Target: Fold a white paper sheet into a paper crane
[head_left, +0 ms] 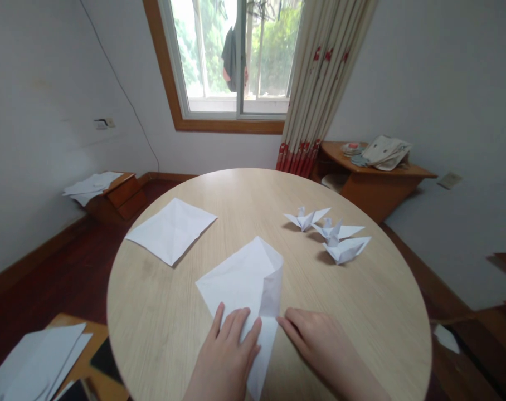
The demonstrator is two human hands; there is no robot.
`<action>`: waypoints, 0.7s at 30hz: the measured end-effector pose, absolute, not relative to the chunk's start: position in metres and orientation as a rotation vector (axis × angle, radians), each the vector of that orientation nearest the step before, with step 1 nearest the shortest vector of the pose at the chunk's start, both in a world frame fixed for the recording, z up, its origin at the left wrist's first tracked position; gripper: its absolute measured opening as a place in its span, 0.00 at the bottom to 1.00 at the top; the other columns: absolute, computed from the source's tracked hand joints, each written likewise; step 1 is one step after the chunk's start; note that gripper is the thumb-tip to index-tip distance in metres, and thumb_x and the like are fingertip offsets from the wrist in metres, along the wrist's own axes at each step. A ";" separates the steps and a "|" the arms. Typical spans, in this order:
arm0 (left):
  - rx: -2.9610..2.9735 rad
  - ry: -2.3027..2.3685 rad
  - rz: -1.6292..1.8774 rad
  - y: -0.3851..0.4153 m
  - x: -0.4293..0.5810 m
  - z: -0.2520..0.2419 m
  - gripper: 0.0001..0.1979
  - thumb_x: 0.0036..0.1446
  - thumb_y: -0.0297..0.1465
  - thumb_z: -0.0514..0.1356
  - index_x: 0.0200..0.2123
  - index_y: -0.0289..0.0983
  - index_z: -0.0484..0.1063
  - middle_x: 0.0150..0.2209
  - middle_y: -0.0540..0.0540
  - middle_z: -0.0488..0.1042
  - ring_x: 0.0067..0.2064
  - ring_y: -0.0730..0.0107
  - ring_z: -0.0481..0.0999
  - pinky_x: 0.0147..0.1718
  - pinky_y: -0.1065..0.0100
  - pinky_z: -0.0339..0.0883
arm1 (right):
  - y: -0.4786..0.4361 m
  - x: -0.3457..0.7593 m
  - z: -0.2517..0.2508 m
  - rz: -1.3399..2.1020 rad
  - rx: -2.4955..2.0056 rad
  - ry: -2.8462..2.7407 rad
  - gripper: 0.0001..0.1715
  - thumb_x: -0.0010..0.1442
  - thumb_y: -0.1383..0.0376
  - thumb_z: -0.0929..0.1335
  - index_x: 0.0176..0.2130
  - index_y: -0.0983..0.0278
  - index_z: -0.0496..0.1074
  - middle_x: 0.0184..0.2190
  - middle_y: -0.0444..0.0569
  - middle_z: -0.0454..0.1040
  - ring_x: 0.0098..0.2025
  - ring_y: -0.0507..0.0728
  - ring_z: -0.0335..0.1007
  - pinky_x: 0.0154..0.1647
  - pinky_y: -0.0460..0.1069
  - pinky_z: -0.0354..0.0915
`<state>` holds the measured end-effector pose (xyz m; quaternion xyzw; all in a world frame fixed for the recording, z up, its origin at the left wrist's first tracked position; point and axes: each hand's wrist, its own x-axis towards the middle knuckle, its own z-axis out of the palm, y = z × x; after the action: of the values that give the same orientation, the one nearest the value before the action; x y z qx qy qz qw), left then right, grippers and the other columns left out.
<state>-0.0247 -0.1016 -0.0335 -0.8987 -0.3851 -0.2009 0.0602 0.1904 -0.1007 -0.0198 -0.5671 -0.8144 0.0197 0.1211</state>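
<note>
A white sheet of paper (236, 273) lies on the round table in front of me, its right side folded over in a narrow flap (271, 295). My left hand (228, 345) rests flat on the lower part of this sheet, fingers spread and pressing down. At the sheet's right edge, just below the flap, my right hand (314, 334) has its fingers curled in and its thumb tip against the paper. Whatever part of the edge sits between those fingertips is mostly hidden.
Three folded paper cranes (347, 250) stand at the right of the round table (152, 312). Another creased square sheet (173, 231) lies at the left. More paper (35, 362) sits on a low wooden surface at lower left. A corner cabinet (374, 178) stands behind, right.
</note>
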 end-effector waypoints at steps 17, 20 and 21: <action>-2.852 -1.279 -0.469 -0.100 -0.030 -0.032 0.22 0.62 0.22 0.54 0.57 0.44 0.66 0.53 0.40 0.72 0.53 0.55 0.73 0.53 0.44 0.66 | -0.108 0.178 -0.025 -0.311 -1.434 -2.469 0.17 0.64 0.73 0.62 0.25 0.61 0.64 0.19 0.42 0.71 0.19 0.53 0.69 0.21 0.49 0.50; -2.865 -1.272 -0.407 -0.100 -0.030 -0.031 0.22 0.61 0.21 0.54 0.57 0.43 0.66 0.54 0.39 0.71 0.52 0.55 0.73 0.53 0.44 0.66 | -0.114 0.176 -0.028 -0.296 -1.421 -2.465 0.15 0.64 0.74 0.62 0.26 0.61 0.63 0.21 0.42 0.72 0.20 0.54 0.69 0.23 0.49 0.52; -2.866 -1.273 -0.391 -0.100 -0.030 -0.030 0.23 0.61 0.20 0.53 0.57 0.42 0.66 0.54 0.39 0.71 0.52 0.54 0.73 0.53 0.44 0.66 | -0.116 0.175 -0.029 -0.282 -1.420 -2.466 0.15 0.63 0.75 0.62 0.27 0.61 0.63 0.21 0.42 0.72 0.21 0.54 0.69 0.23 0.48 0.53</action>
<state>-0.0298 -0.1002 -0.0305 -0.9068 -0.4029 -0.1237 -0.0095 0.1752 -0.1164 -0.0292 -0.4917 -0.8538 -0.0976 0.1405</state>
